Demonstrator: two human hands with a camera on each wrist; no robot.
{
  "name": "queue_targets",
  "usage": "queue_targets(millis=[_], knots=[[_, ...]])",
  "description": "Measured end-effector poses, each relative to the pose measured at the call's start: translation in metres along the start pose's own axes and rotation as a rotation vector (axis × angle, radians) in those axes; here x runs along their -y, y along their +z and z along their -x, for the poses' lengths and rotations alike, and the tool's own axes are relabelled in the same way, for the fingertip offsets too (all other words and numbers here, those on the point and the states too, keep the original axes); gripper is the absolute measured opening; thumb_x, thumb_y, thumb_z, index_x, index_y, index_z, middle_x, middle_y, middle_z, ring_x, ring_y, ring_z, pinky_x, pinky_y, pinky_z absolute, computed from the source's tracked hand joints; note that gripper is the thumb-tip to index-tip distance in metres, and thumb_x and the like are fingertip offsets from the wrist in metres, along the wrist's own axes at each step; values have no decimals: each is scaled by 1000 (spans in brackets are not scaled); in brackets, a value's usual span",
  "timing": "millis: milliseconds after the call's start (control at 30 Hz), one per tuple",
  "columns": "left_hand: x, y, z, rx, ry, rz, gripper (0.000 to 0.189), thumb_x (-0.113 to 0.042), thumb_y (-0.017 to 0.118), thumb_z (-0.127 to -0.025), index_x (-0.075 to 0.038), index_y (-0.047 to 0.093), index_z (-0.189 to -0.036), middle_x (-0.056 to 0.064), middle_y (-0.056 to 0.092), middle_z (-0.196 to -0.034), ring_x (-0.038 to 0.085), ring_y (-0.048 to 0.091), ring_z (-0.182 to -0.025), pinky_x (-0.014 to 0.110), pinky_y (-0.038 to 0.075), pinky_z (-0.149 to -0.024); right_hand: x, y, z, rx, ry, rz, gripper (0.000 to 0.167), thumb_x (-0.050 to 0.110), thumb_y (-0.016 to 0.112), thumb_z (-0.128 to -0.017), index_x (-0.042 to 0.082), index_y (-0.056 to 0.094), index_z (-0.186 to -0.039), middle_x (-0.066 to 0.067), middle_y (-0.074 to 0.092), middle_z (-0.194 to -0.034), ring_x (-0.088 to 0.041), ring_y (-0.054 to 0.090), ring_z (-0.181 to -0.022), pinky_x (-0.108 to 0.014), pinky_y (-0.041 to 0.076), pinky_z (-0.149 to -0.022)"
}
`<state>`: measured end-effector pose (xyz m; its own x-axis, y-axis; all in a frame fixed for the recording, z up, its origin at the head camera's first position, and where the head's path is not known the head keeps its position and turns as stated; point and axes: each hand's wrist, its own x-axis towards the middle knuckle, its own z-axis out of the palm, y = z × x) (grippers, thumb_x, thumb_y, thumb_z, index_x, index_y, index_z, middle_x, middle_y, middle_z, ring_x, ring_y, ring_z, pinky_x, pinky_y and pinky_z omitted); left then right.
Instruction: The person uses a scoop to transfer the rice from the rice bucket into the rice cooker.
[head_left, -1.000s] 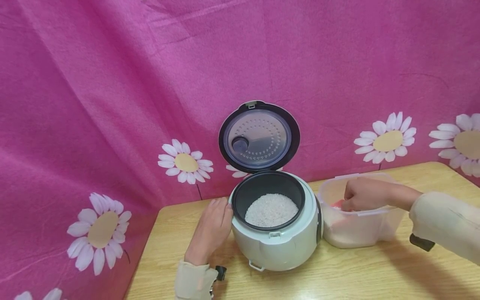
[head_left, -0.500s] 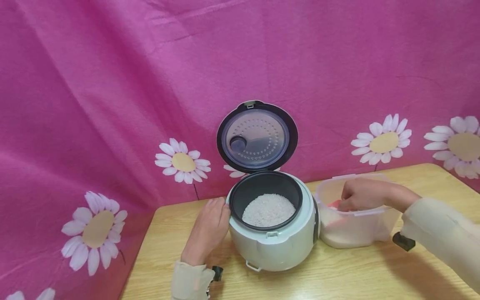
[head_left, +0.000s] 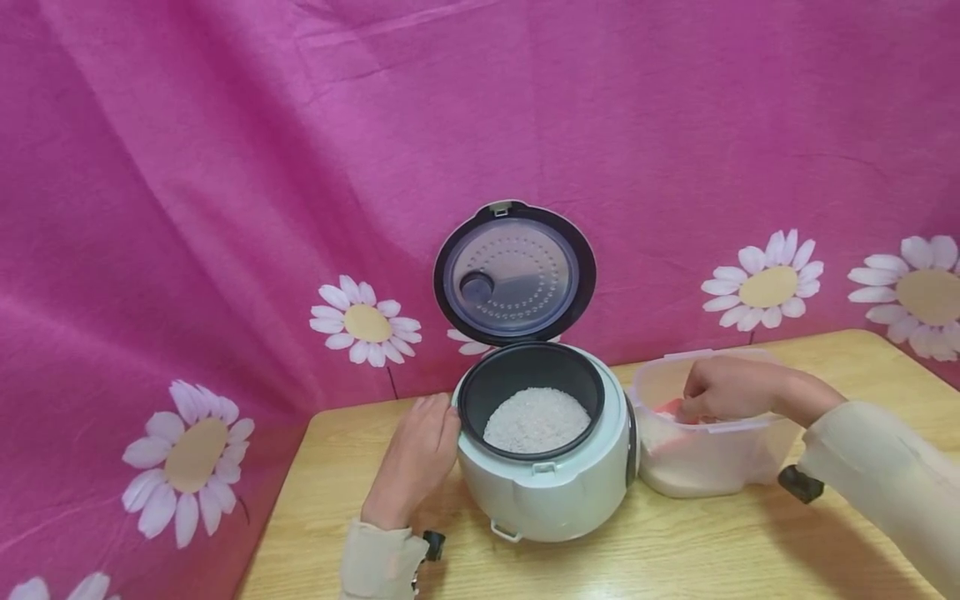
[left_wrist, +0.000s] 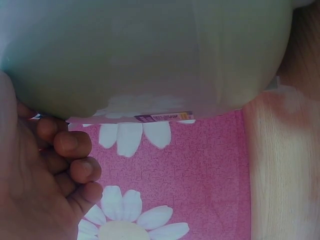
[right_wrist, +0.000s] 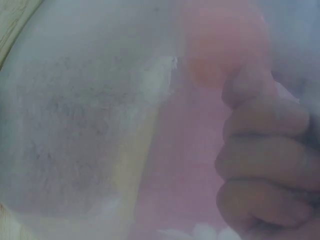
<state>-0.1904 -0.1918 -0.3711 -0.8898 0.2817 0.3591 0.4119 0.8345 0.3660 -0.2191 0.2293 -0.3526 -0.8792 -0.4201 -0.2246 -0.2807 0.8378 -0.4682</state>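
A pale mint rice cooker (head_left: 551,500) stands with its lid (head_left: 517,275) raised, and white rice (head_left: 538,421) is heaped in its dark inner pot (head_left: 483,392). At its left side my left hand (head_left: 420,454) rests against the rim. The left wrist view shows that hand's fingers (left_wrist: 82,170) loosely bent beside the cooker's body. Inside a clear plastic container (head_left: 712,462) with rice at its bottom, my right hand (head_left: 731,390) grips a red scoop (head_left: 666,408) with some white rice in it. Through the cloudy wall, the right wrist view shows curled fingers (right_wrist: 270,160) below the scoop.
Both vessels stand side by side on a light wooden table (head_left: 660,558). Close behind hangs a pink cloth (head_left: 637,167) printed with white daisies. A small carry-handle loop (head_left: 506,532) sticks out low on the cooker's front.
The view has shifted slightly. My right hand stays in the container, with the scoop's visible position changing a little and the wrist turning slightly. The left hand keeps its place at the cooker.
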Motion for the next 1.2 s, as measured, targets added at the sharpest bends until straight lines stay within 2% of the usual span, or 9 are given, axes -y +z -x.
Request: queue_targets(millis=[200, 733, 1200], knots=[[1, 1, 1, -4, -7, 13, 19, -24, 48, -106, -11, 61, -110, 2, 64, -99, 16, 53, -97, 38, 55, -93, 2, 0, 1, -13, -1, 7, 36, 33, 73, -88, 21, 56, -58, 12, 37, -55, -4, 32, -54, -21, 22, -51], [1, 1, 2, 1, -9, 7, 17, -24, 47, -106, -13, 60, -106, 1, 61, -95, 16, 52, -96, 37, 54, -91, 2, 1, 2, -10, 17, -19, 32, 33, 73, -89, 18, 61, -63, 12, 39, -57, -5, 35, -55, -21, 25, -52], [0, 1, 2, 6, -13, 13, 19, -25, 47, -106, -12, 61, -111, 1, 64, -100, 16, 53, -98, 38, 55, -93, 0, 0, 1, -20, 3, -15, 32, 32, 73, -89, 18, 61, -62, 12, 39, -56, -4, 34, -55, -21, 24, -51]])
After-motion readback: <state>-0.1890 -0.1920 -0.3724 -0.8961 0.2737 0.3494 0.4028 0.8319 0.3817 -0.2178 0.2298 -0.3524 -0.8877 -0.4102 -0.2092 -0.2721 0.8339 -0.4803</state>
